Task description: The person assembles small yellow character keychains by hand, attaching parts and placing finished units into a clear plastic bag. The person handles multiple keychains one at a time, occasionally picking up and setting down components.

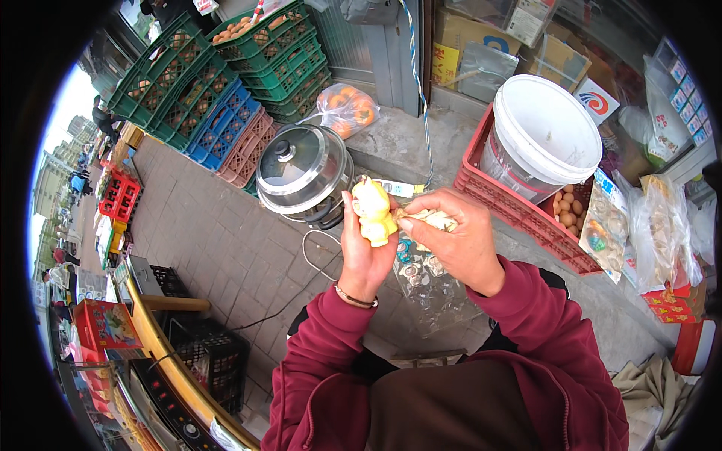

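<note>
My left hand [362, 267] is closed around a small yellow figurine [374, 212] with a rounded head, held upright in front of me. Beside it, my right hand [465, 234] pinches a crumpled cream-coloured piece [442, 219], perhaps cloth or wrapping; its kind is unclear. The fingertips of that hand come close to the figurine's right side, and I cannot tell whether they touch it. Beneath my hands lies a clear plastic sheet or bag [436, 304] with several small painted figures [410, 272], partly hidden by my right hand and wrist.
A pot with a glass lid [304, 161] stands ahead on the left, its cord on the paving. Behind are stacked egg crates [226, 131] and a bag of orange fruit [347, 107]. On the right, a white bucket [549, 128] sits in a red crate [519, 218] with eggs.
</note>
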Demonstrator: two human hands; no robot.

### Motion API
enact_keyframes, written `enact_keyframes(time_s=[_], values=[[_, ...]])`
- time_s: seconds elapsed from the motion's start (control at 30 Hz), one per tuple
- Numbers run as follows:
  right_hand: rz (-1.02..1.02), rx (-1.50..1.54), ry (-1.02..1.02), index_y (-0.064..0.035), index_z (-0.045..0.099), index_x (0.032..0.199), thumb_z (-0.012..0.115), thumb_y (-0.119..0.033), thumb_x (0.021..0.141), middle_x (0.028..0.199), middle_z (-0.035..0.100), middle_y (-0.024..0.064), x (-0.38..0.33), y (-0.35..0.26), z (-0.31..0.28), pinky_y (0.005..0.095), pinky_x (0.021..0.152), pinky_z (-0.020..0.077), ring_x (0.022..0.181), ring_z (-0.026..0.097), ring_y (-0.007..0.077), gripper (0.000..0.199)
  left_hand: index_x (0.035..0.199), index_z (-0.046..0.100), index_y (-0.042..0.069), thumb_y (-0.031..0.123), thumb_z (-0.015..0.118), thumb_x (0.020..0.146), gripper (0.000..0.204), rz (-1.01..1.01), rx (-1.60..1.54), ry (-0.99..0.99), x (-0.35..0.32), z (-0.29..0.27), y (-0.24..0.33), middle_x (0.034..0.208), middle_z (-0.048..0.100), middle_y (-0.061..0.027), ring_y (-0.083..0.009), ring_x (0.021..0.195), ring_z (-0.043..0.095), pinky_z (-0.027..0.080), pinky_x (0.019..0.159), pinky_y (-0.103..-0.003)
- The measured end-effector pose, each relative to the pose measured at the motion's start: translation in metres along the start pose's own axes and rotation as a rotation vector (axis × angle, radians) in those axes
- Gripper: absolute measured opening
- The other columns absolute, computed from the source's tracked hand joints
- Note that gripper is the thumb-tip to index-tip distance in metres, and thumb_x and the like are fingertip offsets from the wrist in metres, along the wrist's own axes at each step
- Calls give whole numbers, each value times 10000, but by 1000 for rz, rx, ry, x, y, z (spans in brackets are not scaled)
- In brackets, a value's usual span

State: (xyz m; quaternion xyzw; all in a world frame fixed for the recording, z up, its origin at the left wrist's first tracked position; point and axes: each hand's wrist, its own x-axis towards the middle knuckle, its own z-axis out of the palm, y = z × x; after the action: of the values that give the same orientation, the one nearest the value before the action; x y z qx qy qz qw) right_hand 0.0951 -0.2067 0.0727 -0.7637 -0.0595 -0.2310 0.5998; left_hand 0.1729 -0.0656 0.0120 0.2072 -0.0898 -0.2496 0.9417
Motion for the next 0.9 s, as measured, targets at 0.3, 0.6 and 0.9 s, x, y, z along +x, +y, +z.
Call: enact_keyframes(time_s=[0.3, 0.6, 0.9], values=[[5, -331, 85, -35, 693, 920, 727, -59, 840, 894, 680, 127, 12, 15, 3, 390, 650, 532, 767, 682, 338, 90, 1225, 592, 87, 435, 369, 1109, 429, -36, -16, -35, 3, -12, -6, 1088, 660, -68, -202, 1010, 627, 511, 937, -389], [-193, -249, -6, -24, 684, 943, 707, -55, 851, 922, 663, 121, 1, 15, 10, 400, 691, 528, 802, 667, 338, 100, 1318, 578, 129, 460, 377, 1105, 443, -70, -43, 92, 0, -21, -7, 1163, 666, -22, -181, 1034, 635, 506, 904, -363], [18, -159, -24, 9, 688, 927, 740, -48, 836, 875, 675, 127, -1, 19, 14, 348, 670, 513, 768, 675, 256, 119, 1312, 561, 95, 452, 352, 1113, 459, 124, 176, 164, -2, -12, -14, 1191, 646, -20, -152, 1091, 614, 487, 971, -347]])
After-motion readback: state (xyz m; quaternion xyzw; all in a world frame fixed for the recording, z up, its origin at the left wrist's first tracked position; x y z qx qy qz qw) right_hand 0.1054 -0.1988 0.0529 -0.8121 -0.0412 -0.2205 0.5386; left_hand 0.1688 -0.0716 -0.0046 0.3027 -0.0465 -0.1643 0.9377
